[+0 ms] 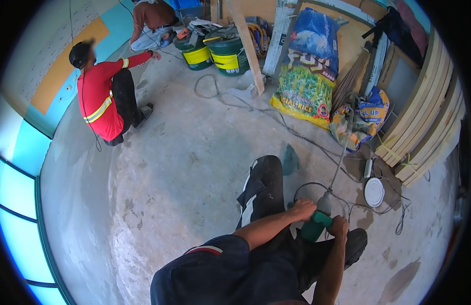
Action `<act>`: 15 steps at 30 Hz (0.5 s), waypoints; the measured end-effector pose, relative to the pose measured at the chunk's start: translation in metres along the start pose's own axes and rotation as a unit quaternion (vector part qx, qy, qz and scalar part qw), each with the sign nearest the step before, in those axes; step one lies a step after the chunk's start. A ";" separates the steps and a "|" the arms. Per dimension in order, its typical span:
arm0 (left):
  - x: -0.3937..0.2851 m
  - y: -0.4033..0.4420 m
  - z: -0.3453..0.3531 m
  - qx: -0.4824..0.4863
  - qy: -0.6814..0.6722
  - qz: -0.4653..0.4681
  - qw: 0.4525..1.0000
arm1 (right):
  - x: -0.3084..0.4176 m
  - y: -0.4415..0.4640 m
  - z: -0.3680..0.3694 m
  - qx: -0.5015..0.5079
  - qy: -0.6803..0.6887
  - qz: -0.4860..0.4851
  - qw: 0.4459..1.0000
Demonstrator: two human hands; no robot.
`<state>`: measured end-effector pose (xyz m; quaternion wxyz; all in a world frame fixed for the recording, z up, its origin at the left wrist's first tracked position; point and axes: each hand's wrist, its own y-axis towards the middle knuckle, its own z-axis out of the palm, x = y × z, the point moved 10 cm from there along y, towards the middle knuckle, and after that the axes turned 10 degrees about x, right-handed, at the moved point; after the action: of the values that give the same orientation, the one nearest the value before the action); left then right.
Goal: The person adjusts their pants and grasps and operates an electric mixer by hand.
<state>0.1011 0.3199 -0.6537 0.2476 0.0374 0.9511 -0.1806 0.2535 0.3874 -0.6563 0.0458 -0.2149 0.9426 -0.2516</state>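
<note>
Left hand: the wearer's left hand [303, 208], right of centre in the lower half of the frame, is curled closed at the tool's near-left side, apparently on a grip that the fingers hide
Right hand: the right hand [339, 227], a little lower and further right, is wrapped around the tool's other side
Two-sided hold: probably meant to steady a long, front-heavy tool against twisting
Rod direction: the long rod [339, 162] points up the frame, seemingly to keep it away from the wearer's bent legs [263, 185]
Bags and timber: the tall rice bag [304, 76] and the wooden planks [423, 117] stand along the upper right, likely stored out of the way
Green power tool: the green power tool [314, 227] sits between the knees, lower right of centre; its casing is chunky, its neck greyish, its rod thin and dull, the far end unclear near a blue-and-yellow bag [372, 109]
Co-worker: a person in a red shirt [100, 96] squats at upper left
</note>
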 end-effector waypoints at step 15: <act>-0.004 -0.005 -0.007 -0.045 0.010 0.020 0.999 | 0.000 0.001 0.001 0.013 0.021 -0.005 1.000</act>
<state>0.1004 0.3179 -0.6443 0.2433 0.0473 0.9597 -0.1324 0.2534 0.3875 -0.6574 0.0276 -0.2137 0.9389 -0.2683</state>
